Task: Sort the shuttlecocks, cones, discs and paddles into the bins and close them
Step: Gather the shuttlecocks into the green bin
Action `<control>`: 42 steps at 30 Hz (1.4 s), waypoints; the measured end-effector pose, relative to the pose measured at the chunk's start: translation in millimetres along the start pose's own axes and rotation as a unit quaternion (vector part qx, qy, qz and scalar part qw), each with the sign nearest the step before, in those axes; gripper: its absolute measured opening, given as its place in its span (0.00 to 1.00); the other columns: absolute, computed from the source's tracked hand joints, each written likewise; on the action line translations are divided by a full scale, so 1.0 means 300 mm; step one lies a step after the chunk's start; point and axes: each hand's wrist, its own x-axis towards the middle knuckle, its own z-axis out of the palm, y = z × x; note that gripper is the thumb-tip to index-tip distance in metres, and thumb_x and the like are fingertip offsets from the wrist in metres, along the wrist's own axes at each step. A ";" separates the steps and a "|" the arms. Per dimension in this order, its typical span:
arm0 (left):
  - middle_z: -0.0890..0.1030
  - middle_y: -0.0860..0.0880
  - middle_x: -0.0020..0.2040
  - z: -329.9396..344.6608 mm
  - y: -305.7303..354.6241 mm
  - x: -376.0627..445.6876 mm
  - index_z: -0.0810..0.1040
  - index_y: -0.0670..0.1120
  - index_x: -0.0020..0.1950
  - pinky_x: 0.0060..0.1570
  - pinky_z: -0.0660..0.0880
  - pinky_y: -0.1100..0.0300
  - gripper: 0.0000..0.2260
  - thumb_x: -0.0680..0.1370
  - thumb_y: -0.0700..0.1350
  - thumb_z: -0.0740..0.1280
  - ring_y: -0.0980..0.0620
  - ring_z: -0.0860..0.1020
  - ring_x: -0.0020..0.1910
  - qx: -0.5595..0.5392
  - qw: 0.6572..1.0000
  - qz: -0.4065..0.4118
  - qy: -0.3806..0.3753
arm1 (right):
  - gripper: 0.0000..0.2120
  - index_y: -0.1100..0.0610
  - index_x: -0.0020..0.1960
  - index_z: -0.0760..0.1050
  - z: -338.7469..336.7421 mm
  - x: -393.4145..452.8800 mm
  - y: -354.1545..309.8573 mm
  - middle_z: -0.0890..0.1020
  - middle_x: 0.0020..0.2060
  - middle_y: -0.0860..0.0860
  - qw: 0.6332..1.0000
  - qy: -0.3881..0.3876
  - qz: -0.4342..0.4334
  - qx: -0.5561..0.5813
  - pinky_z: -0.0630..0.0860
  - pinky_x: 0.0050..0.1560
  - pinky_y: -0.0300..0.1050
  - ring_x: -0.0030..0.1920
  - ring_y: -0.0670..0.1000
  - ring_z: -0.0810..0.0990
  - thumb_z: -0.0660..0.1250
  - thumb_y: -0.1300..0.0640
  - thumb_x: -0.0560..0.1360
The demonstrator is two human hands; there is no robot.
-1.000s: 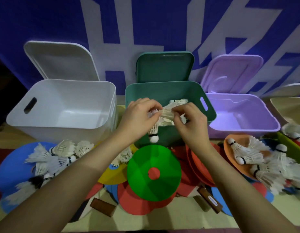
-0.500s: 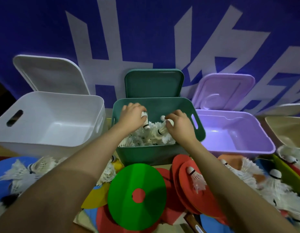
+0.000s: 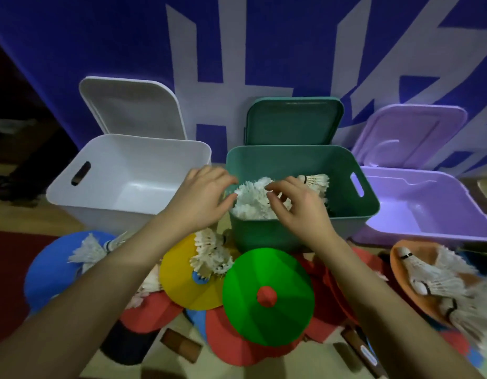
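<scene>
The green bin (image 3: 267, 236) stands in the middle with its lid (image 3: 294, 121) up, and a heap of white shuttlecocks (image 3: 253, 201) lies inside. My left hand (image 3: 201, 198) hovers at the bin's front left corner with loosely curled, empty fingers. My right hand (image 3: 294, 206) hangs over the front rim, fingers relaxed just above the feathers, holding nothing. More shuttlecocks (image 3: 209, 255) lie on a yellow disc (image 3: 182, 285), and several others (image 3: 433, 280) on an orange disc (image 3: 401, 272) at right. A green cone (image 3: 267, 296) sits in front of the bin.
An open white bin (image 3: 127, 187) stands at left and an open purple bin (image 3: 428, 209) at right. A blue disc (image 3: 51, 269) with shuttlecocks lies at far left. Red paddles (image 3: 237, 348) with brown handles (image 3: 182, 346) lie under the cone.
Both hands carried shuttlecocks into the green bin, let them go, and have drawn back to its front rim empty. The camera view has shifted left.
</scene>
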 end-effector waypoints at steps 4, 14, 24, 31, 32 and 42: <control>0.80 0.47 0.47 0.044 -0.089 -0.145 0.79 0.44 0.53 0.46 0.63 0.55 0.20 0.75 0.53 0.54 0.44 0.76 0.48 -0.008 1.000 0.016 -0.021 | 0.13 0.57 0.48 0.79 0.117 -0.086 -0.117 0.79 0.38 0.49 0.999 -0.038 -0.034 -0.004 0.74 0.39 0.44 0.40 0.50 0.77 0.60 0.51 0.75; 0.72 0.48 0.64 0.237 -0.235 -0.312 0.70 0.48 0.68 0.61 0.62 0.54 0.18 0.79 0.50 0.60 0.47 0.67 0.64 -0.030 0.986 0.003 -0.165 | 0.13 0.53 0.56 0.75 0.472 -0.308 -0.165 0.76 0.53 0.50 0.945 -0.246 0.153 -0.153 0.58 0.55 0.50 0.56 0.56 0.70 0.66 0.50 0.73; 0.76 0.47 0.58 0.362 -0.228 -0.285 0.76 0.44 0.60 0.56 0.65 0.53 0.13 0.79 0.47 0.60 0.44 0.72 0.58 -0.112 0.988 -0.046 -0.099 | 0.05 0.53 0.40 0.75 0.418 -0.323 -0.217 0.78 0.37 0.47 0.969 0.018 0.151 -0.196 0.57 0.50 0.47 0.43 0.53 0.74 0.62 0.54 0.72; 0.77 0.47 0.55 0.437 -0.167 -0.253 0.79 0.44 0.50 0.54 0.63 0.56 0.09 0.77 0.49 0.65 0.46 0.73 0.55 -0.106 0.986 -0.115 -0.057 | 0.02 0.53 0.39 0.75 0.371 -0.372 -0.186 0.78 0.37 0.46 0.963 0.051 0.151 -0.216 0.58 0.49 0.46 0.42 0.53 0.73 0.67 0.56 0.71; 0.78 0.47 0.54 0.433 -0.162 -0.254 0.80 0.43 0.49 0.53 0.63 0.55 0.08 0.77 0.47 0.65 0.45 0.74 0.54 -0.119 0.984 -0.124 -0.039 | 0.03 0.53 0.40 0.75 0.364 -0.375 -0.180 0.78 0.37 0.47 0.965 0.051 0.145 -0.213 0.58 0.48 0.46 0.42 0.52 0.73 0.67 0.56 0.71; 0.76 0.49 0.38 0.198 -0.069 -0.228 0.75 0.44 0.39 0.42 0.62 0.58 0.10 0.72 0.47 0.59 0.48 0.74 0.38 -0.093 0.983 -0.040 0.150 | 0.06 0.57 0.47 0.75 0.190 -0.205 -0.235 0.78 0.40 0.49 0.992 0.086 0.049 -0.075 0.61 0.47 0.42 0.43 0.50 0.72 0.62 0.58 0.72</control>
